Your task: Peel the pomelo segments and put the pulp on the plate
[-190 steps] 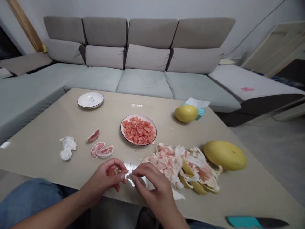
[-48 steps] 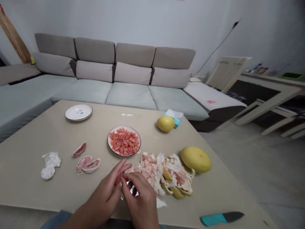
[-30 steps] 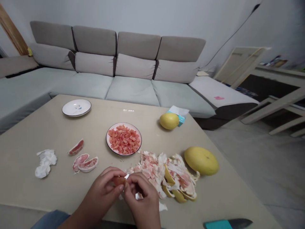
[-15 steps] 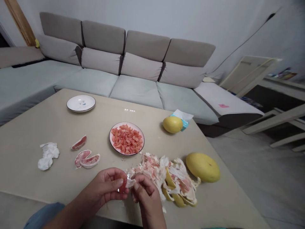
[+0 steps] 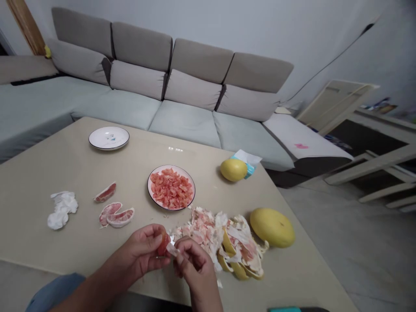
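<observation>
While the left hand point(image 5: 143, 253) closes around a pink pomelo piece point(image 5: 163, 244), mostly hidden inside its grip, the right hand point(image 5: 194, 265) pinches its white membrane point(image 5: 172, 250) just beside, and a teal handle point(image 5: 284, 309) far right of it is cut off.

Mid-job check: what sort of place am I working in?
Probably a home living room: a grey sectional sofa wraps round a table bearing a plate of fruit pieces and a peel pile. The left hand holds a segment; the right hand pinches its skin.
</observation>
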### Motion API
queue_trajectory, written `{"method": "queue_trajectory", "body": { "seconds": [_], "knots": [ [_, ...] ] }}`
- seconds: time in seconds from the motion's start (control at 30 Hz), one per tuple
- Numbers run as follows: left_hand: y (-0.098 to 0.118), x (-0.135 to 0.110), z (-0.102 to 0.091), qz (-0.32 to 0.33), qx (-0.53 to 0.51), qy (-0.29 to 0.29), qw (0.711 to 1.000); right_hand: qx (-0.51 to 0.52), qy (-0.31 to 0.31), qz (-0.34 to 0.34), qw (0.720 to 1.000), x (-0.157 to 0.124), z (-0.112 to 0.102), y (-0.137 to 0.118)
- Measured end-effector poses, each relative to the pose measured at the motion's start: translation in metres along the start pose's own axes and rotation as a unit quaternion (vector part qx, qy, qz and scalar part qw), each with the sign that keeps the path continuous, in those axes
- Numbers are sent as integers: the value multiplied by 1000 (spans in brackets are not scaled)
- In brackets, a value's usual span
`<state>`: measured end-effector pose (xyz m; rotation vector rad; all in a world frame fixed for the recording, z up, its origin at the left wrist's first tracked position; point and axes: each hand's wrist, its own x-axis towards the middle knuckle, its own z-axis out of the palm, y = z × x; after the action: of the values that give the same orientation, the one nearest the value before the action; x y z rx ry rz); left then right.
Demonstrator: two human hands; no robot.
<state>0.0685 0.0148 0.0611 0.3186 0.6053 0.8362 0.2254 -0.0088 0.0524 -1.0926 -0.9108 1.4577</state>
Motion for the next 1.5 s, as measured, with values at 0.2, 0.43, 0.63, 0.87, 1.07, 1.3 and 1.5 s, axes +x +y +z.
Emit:
{"method": "queue_trajectory", "body": {
  "seconds": [0.2,0.43,0.63,0.87,1.07,1.3,1.5],
  "knots": [
    [-3,3,-5,18,-34,30,999,-48,-66,-41,996,4,-6,10],
    [-1,7,-9,47,-92,91,990,-66,-21,-48,996,-1,-1,5],
    [0,6,-6,33,-91,112,989,-283,123,-131,942,6,-20,-3],
    [-1,-1,4,93,51,123,987,-592,137,-185,772,22,-55,11],
    [-2,1,7,130,128,117,976,-638,167,-206,723,25,-61,12],
    [1,-3,9,71,94,132,984,-575,204,-196,768,26,-66,7],
    [-1,0,6,87,132,145,977,-363,127,-119,916,13,-35,-3]
  ]
}}
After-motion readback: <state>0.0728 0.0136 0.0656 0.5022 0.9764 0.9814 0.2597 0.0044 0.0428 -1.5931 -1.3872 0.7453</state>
